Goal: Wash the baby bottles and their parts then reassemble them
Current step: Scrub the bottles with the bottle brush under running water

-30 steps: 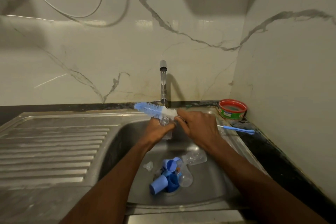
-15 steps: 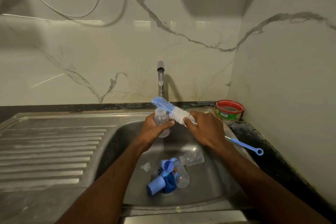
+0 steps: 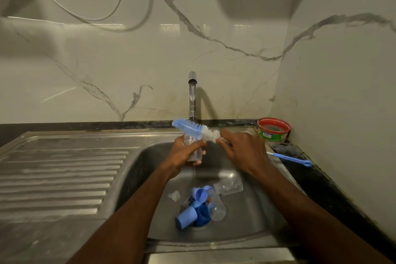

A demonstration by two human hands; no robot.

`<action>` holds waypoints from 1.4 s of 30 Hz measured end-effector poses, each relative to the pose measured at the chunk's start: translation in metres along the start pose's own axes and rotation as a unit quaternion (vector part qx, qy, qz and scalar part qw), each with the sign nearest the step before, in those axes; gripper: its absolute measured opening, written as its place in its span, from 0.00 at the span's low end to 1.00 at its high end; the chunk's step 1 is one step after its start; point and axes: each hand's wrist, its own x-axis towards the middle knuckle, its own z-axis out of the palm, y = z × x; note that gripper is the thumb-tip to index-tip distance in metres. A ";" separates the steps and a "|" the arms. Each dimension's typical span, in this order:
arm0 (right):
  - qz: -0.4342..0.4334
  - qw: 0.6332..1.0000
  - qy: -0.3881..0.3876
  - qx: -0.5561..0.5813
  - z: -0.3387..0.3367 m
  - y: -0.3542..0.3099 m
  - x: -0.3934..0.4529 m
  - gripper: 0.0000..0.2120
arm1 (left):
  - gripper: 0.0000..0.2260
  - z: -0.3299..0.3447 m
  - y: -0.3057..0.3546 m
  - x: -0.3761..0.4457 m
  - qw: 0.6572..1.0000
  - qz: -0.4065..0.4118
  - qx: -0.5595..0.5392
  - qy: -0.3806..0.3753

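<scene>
- The left hand [image 3: 184,152] has its fingers [image 3: 198,144] curled round a clear baby bottle [image 3: 194,150], held upright over the sink [image 3: 252,216], just below the tap [image 3: 192,96].
- The right hand [image 3: 242,150] pinches the bottle brush [image 3: 197,129] where the white bristles meet the stem — the blue-and-white head points toward 10 o'clock and lies across the bottle's mouth, outside it.
- The brush's blue handle [image 3: 289,158] sticks out past the right wrist toward 4 o'clock, over the dark table [image 3: 321,188].
- A thin stream of water falls from the tap onto the held bottle.
- At 6 o'clock from the hands, around the drain, lies a heap of blue caps and collars [image 3: 195,210] with two more clear bottles [image 3: 228,185] on their sides; a clear teat [image 3: 174,195] sits just beside the heap at its 9 o'clock.
- At 2 o'clock, in the corner — a red-rimmed green tub [image 3: 273,129].
</scene>
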 end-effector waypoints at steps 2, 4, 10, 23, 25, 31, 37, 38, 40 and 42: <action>-0.009 0.999 -0.027 0.015 0.000 -0.008 0.002 0.10 | 0.16 0.005 -0.002 -0.005 0.997 -0.011 0.063 -0.036; -0.013 0.998 -0.061 0.017 0.001 -0.021 0.008 0.10 | 0.15 0.011 -0.007 -0.007 0.987 -0.005 0.139 -0.078; -0.015 0.999 -0.030 -0.004 0.005 -0.013 0.008 0.12 | 0.14 0.002 -0.006 0.001 0.997 0.024 0.076 0.002; 0.031 0.999 -0.014 -0.011 0.009 -0.033 0.015 0.13 | 0.34 -0.004 -0.020 0.009 0.980 0.100 0.167 -0.050; 0.061 0.998 -0.014 -0.012 0.009 -0.030 0.016 0.15 | 0.38 -0.005 -0.022 0.010 0.968 0.121 0.205 -0.076; 0.091 0.996 -0.005 0.009 0.008 -0.008 0.002 0.15 | 0.30 -0.006 -0.011 0.014 0.993 0.106 0.051 0.034; 0.071 0.997 -0.025 0.029 0.012 -0.015 -0.001 0.13 | 0.31 -0.006 -0.019 0.014 0.993 0.050 0.104 0.018; 0.063 0.997 -0.039 0.032 0.013 -0.019 0.000 0.13 | 0.29 -0.003 -0.023 0.014 0.990 0.039 0.132 -0.002; 0.058 0.997 -0.056 0.016 0.014 -0.024 0.001 0.13 | 0.23 0.000 -0.025 0.011 0.983 0.039 0.180 -0.026; 0.076 0.996 -0.052 -0.010 0.012 -0.020 0.002 0.14 | 0.21 -0.005 -0.027 0.011 0.962 0.061 0.264 -0.034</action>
